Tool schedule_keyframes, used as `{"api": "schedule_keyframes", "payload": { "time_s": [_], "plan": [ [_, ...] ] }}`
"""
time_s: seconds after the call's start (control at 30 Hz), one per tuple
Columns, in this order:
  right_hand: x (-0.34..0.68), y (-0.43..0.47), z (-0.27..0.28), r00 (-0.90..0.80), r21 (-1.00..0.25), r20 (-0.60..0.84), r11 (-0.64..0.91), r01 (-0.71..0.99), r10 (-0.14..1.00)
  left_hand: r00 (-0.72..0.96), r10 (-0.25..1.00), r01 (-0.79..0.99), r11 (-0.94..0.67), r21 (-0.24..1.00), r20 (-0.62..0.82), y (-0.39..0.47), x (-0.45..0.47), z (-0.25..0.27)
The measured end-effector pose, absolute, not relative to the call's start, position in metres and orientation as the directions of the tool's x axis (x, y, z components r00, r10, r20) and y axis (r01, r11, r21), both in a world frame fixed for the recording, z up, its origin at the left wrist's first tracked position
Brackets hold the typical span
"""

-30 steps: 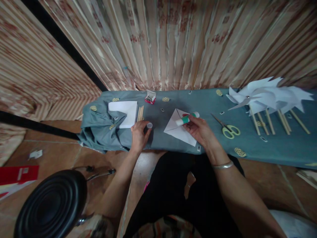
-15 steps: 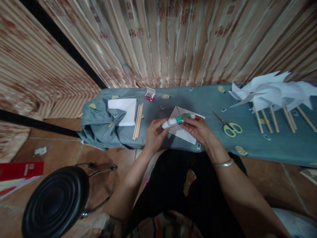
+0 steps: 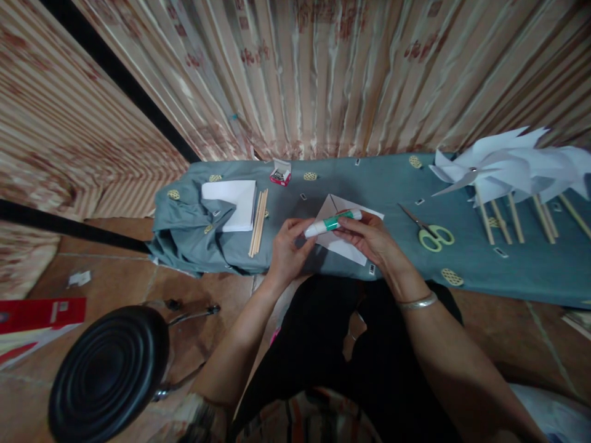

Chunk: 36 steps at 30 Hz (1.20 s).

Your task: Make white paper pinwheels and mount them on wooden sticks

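A white and green glue stick [image 3: 331, 223] is held slantwise between my two hands. My left hand [image 3: 289, 247] pinches its white end with thumb and fingers. Around the green end are the closed fingers of my right hand [image 3: 369, 235], whose wrist wears a silver bangle. Directly beneath the glue stick lies a white paper square [image 3: 344, 247] with crease or cut lines, partly covered by the stick and my right fingers. Green-handled scissors [image 3: 429, 234] rest with blades apart to the right of my right hand.
Wooden sticks [image 3: 258, 223] and a stack of white paper [image 3: 244, 206] lie at left on the green cloth [image 3: 392, 184]. Behind them stands a small open red box [image 3: 280, 173]. Paper pinwheels [image 3: 501, 166] on sticks lie at right. A black round stool [image 3: 108, 372] stands at lower left.
The glue stick's white end now sits flush with the rest, where it looked slightly angled or separated before. The view has shifted slightly; both hands stay in nearly the same place.
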State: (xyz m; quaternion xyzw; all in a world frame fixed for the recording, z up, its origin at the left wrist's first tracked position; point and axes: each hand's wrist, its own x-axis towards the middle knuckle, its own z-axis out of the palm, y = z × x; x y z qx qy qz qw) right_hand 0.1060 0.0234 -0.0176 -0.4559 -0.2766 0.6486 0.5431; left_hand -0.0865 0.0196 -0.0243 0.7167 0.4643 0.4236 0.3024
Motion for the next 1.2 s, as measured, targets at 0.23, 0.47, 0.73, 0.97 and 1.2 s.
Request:
{"api": "schedule_keyframes", "payload": {
  "time_s": [0.23, 0.47, 0.73, 0.97, 1.2],
  "plan": [
    [0.098, 0.021, -0.02, -0.031, -0.87, -0.276, -0.264, -0.416, 0.961, 0.237, 0.906, 0.434, -0.421, 0.796, 0.35, 0.017, -0.084, -0.023],
    [0.107, 0.024, -0.02, 0.004, -0.932, -0.236, -0.225, -0.283, 0.972, 0.143, 0.956, 0.433, -0.292, 0.853, 0.255, 0.033, -0.091, -0.044],
    [0.167, 0.018, -0.033, 0.327, -0.997, -0.061, -0.071, 0.016, 0.943, 0.12, 0.952, 0.717, -0.28, 0.638, 0.282, 0.064, -0.134, -0.061],
    [0.184, 0.002, -0.037, 0.261, -0.99, -0.11, -0.13, 0.059, 0.959, 0.318, 0.829, 0.706, -0.53, 0.469, 0.459, 0.042, -0.11, -0.054],
    [0.183, -0.003, -0.03, 0.258, -0.979, -0.194, -0.203, 0.009, 0.946, 0.751, 0.563, 0.429, -0.813, 0.394, 0.344, 0.029, -0.064, -0.056]
  ]
}}
